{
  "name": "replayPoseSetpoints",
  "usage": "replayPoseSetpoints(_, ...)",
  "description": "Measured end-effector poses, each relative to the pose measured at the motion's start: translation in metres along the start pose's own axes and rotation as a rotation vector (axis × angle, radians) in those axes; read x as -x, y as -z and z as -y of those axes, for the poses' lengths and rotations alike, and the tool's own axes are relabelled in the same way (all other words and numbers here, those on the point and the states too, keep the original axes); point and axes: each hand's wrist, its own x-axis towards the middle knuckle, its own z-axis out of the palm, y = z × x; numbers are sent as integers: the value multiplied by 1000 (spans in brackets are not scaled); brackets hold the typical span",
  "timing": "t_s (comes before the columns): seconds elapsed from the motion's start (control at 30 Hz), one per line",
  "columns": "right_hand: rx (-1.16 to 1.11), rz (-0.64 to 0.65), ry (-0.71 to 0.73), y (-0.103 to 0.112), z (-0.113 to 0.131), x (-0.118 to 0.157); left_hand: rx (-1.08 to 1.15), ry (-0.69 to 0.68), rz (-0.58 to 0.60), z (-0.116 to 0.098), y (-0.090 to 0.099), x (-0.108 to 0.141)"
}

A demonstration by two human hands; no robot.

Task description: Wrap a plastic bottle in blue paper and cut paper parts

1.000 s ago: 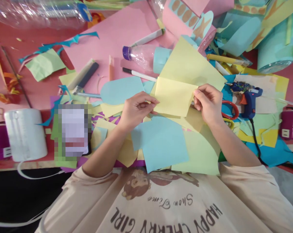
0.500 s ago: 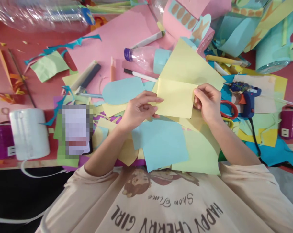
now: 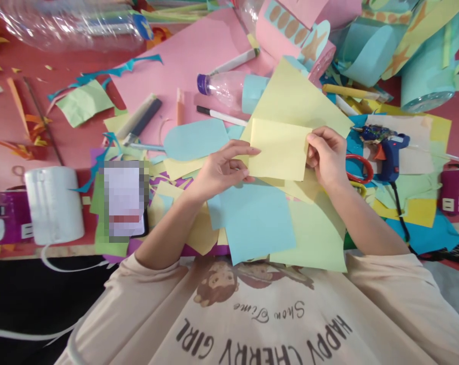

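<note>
L to R: white device (image 3: 54,205) nr table's near edge, big clear bottle (image 3: 58,23) lying on its side at the back, blue cap to the R; bluish stuff shows thru the wall, can't tell if inside or behind. Phone (image 3: 125,197), screen blurred. Person's L hand (image 3: 221,170) has fingers parted, index tip on L edge of the small yellow paper (image 3: 278,152), thumb nr its lower L corner; can't tell if it grips. Small bottle (image 3: 225,91), purple cap on, lies behind w/ blue paper at its base end; contents unclear. Yellow paper is up between both hands, in front of a bigger yellow-green sheet (image 3: 293,96), approx. rectangular, poss. folded. Step in hand, judged: lining up or checking its edges; next move calls for steady fingertips both sides, no creasing. Pink container (image 3: 273,30) at back, inside hidden. R hand (image 3: 330,154) pinches paper's R edge, thumb vs. fingers, narrow. Glue gun (image 3: 391,157) well R of it, red scissors handle (image 3: 369,170) between. Blue container (image 3: 427,76) far R, inside n/v.
</note>
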Motion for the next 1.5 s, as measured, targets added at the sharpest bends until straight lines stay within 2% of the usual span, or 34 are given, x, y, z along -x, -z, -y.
replayPoseSetpoints(0.23, -10, 96, -26, 2, -2, 2, 31, 21, 45, -6, 4, 0)
replayPoseSetpoints(0.37, -16, 154, -20, 1, 1, 5, 32, 74, 137, -10, 7, -1)
replayPoseSetpoints(0.53, 62, 359, -32, -2, 7, 12, -10, 204, 261, -15, 10, -1)
replayPoseSetpoints(0.7, 30, 541, -51, -3, 5, 15, 53, 193, 302, -17, 9, -2)
replayPoseSetpoints(0.8, 18, 632, -60, -3, 3, 16, 100, 99, 215, -14, 8, -3)
replayPoseSetpoints(0.9, 47, 681, -57, -3, 1, 17, 87, -20, 6, -7, 9, -5)
replayPoseSetpoints(1.0, 66, 648, -53, -6, 0, 19, 12, -112, -212, 2, 11, -8)
replayPoseSetpoints(1.1, 83, 547, -45, -7, 0, 20, -37, -154, -358, 8, 12, -10)
replayPoseSetpoints(1.2, 108, 444, -29, -8, 0, 20, -13, -144, -373, 12, 9, -10)
replayPoseSetpoints(1.37, 135, 354, -29, -9, 2, 20, 18, -117, -260, 11, -3, -6)
replayPoseSetpoints(1.5, 130, 370, -85, -10, 3, 22, 3, -64, -298, 6, -11, -6)
